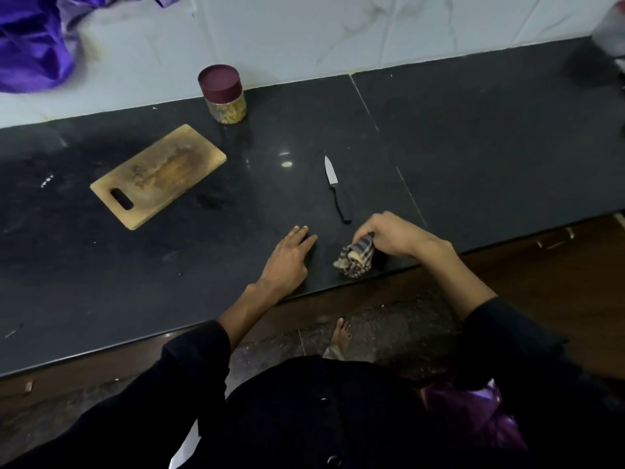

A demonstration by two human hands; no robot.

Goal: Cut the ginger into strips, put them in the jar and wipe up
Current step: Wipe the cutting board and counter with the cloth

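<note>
Counter [473, 137] with knife [336, 188], cutting board [159, 177] and lidded jar [224, 94].
Knife's long axis runs near-to-far, tip toward wall; right hand [394, 236] grips bunched striped cloth [356, 258] at counter's near edge; left hand [287, 258] lies flat, fingers straight.

A home kitchen is shown. A long black polished stone counter [473, 157] is backed by a wall of pale marbled tiles [304, 35]. On the counter are seen a worn wooden chopping board [159, 176] at the left, a small knife [336, 187] with a black handle nearer the middle, and a lidded jar [223, 94] at the far edge. Dark wooden cabinet fronts [558, 265] with metal handles lie beneath the counter at the right, and a bare foot [341, 333] is seen on the speckled floor.
</note>
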